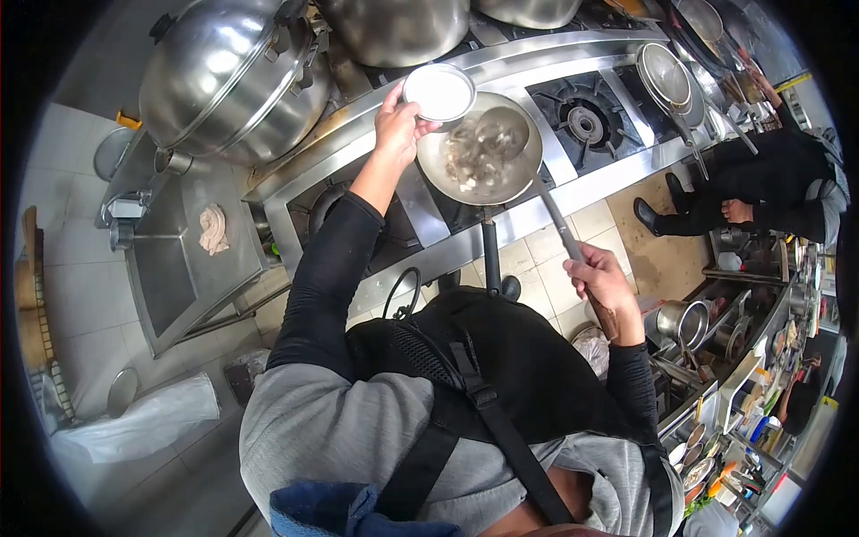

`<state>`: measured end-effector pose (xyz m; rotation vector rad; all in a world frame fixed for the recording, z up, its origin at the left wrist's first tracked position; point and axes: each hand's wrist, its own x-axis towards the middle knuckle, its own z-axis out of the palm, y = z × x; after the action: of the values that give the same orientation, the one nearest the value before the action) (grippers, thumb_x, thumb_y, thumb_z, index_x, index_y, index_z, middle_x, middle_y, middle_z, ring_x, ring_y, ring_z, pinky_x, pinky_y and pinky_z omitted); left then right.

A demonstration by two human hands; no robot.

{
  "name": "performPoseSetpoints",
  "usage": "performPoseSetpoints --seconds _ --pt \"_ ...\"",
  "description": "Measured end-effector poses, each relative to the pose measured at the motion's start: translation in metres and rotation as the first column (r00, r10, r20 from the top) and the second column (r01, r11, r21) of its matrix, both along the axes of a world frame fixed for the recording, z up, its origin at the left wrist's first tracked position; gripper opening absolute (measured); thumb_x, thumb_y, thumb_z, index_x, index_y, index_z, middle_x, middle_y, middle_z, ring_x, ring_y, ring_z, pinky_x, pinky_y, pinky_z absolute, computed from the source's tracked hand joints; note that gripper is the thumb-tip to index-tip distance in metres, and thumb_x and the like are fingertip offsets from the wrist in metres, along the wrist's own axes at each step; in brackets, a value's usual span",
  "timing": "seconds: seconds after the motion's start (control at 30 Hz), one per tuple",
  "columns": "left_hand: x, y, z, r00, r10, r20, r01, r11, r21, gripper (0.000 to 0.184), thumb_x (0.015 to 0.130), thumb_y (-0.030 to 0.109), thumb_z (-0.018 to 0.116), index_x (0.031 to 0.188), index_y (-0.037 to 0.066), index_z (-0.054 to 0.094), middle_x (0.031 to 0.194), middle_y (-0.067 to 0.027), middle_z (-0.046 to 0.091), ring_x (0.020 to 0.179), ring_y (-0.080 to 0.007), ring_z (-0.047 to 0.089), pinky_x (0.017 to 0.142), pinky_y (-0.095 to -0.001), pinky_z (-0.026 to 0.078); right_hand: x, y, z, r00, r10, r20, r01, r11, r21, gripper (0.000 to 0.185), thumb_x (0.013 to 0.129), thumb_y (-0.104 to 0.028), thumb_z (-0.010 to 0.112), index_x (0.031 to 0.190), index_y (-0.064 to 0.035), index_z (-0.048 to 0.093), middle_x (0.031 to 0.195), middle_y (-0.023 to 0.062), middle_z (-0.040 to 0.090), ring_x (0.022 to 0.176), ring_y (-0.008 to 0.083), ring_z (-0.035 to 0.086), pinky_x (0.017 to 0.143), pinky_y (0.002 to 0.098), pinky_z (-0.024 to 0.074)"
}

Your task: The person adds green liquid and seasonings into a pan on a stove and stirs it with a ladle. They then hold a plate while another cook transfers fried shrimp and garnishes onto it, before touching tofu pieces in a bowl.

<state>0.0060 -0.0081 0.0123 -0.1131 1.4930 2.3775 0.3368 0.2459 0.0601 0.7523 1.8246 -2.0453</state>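
The left hand point(400, 130) was pinching the rim of a round bowl point(439, 92), white inside, which overlapped the back-left edge of the frying pan point(433, 170); whether the two touched could not be told. The right hand point(601, 279) was wrapped around the handle of a ladle point(560, 221), whose head sat in the pan among small, blurred pieces of food point(474, 165). The pan was at the middle of the stove point(562, 159), its black handle point(491, 258) jutting past the front edge. Toward the stove's right end came a bare burner point(586, 123), then strainers point(667, 76); large pots point(394, 31) crowded behind its back edge. Left of the stove, a crumpled cloth point(213, 230) lay near the right edge of a sink point(165, 268). Beyond the stove's right end stood another person point(769, 179). Any writing on the crowded shelves point(716, 438) was too small to read.
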Motion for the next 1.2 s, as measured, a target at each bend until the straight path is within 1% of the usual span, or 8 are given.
performPoseSetpoints --seconds 0.2,0.3,0.4,0.5,0.53,0.67,0.97,1.2 --pt "-0.001 0.003 -0.001 0.999 -0.013 -0.05 0.013 1.0 0.003 0.068 0.087 -0.007 0.051 0.151 0.004 0.033 0.109 -0.0162 0.065 0.076 -0.0269 0.071 0.061 -0.0368 0.065 0.0 0.004 0.012 0.995 0.087 -0.052 -0.056 0.898 0.436 0.034 0.093 -0.01 0.063 0.125 0.0024 0.063 0.064 -0.0037 0.052 0.051 0.0049 0.046 0.046 0.0231 0.0386" --pt "0.0 0.005 0.002 0.999 -0.012 -0.051 0.011 1.0 -0.008 0.067 0.087 -0.007 0.051 0.15 0.004 0.033 0.108 -0.0147 0.064 0.075 -0.0266 0.071 0.062 -0.0369 0.065 0.006 0.001 0.004 0.963 0.251 -0.101 -0.079 0.618 0.782 0.036 0.093 -0.012 0.063 0.125 0.0026 0.062 0.065 -0.0009 0.055 0.051 0.0064 0.049 0.047 0.024 0.04" --pt "0.0 0.004 0.003 0.999 -0.011 -0.047 0.01 1.0 -0.015 0.067 0.087 -0.007 0.052 0.15 0.005 0.034 0.107 -0.014 0.063 0.075 -0.0262 0.071 0.062 -0.037 0.065 0.008 -0.008 0.018 0.951 0.308 0.005 -0.208 0.633 0.746 0.027 0.093 -0.011 0.062 0.115 0.0051 0.064 0.066 0.0015 0.056 0.052 0.0083 0.052 0.047 0.0239 0.0419" --pt "0.001 0.006 0.004 0.999 -0.012 -0.052 0.012 1.0 -0.012 0.068 0.087 -0.007 0.052 0.15 0.006 0.034 0.107 -0.0155 0.064 0.075 -0.0262 0.07 0.062 -0.0374 0.065 0.003 -0.015 0.027 0.985 0.1 0.144 -0.114 0.989 0.099 0.014 0.093 -0.008 0.061 0.099 0.0044 0.063 0.068 0.0014 0.056 0.054 0.0074 0.052 0.044 0.0228 0.0415" --pt "0.001 0.006 0.005 0.999 -0.015 -0.051 0.014 1.0 -0.014 0.069 0.087 -0.007 0.052 0.151 0.006 0.033 0.107 -0.0169 0.064 0.073 -0.0261 0.07 0.063 -0.0377 0.065 0.002 -0.019 0.033 0.99 0.001 0.138 0.013 0.995 -0.101 0.008 0.092 -0.006 0.061 0.09 0.0009 0.059 0.071 0.0009 0.055 0.053 0.0056 0.05 0.041 0.0216 0.0404" --pt "-0.001 0.003 0.006 0.999 -0.007 -0.047 0.006 1.0 -0.023 0.07 0.086 -0.007 0.052 0.152 0.007 0.031 0.109 -0.0181 0.063 0.071 -0.0261 0.069 0.063 -0.0387 0.065 0.001 -0.013 0.03 0.978 -0.109 0.178 0.178 0.88 -0.44 0.007 0.092 -0.005 0.06 0.096 0.0006 0.057 0.075 0.0018 0.056 0.052 0.0043 0.047 0.04 0.0198 0.0377" --pt "-0.002 -0.003 0.008 0.998 0.029 -0.061 -0.03 0.999 -0.016 0.069 0.086 -0.008 0.052 0.151 0.004 0.033 0.112 -0.0157 0.063 0.076 -0.0246 0.071 0.061 -0.0362 0.065 0.005 -0.013 0.04 0.999 0.005 -0.047 0.004 0.982 0.188 0.038 0.092 -0.006 0.066 0.127 0.0069 0.057 0.064 -0.0051 0.049 0.049 0.0028 0.044 0.042 0.0205 0.0361" --pt "-0.004 0.001 0.01 0.996 0.018 -0.084 -0.022 0.999 -0.044 0.069 0.086 -0.008 0.052 0.151 0.004 0.033 0.113 -0.0153 0.061 0.076 -0.0242 0.07 0.062 -0.037 0.065 -0.02 0.0 -0.027 0.958 0.247 -0.144 -0.057 0.659 0.75 0.053 0.086 -0.013 0.076 0.132 0.0058 0.056 0.083 0.0082 0.066 0.068 0.0155 0.058 0.064 0.0307 0.05"
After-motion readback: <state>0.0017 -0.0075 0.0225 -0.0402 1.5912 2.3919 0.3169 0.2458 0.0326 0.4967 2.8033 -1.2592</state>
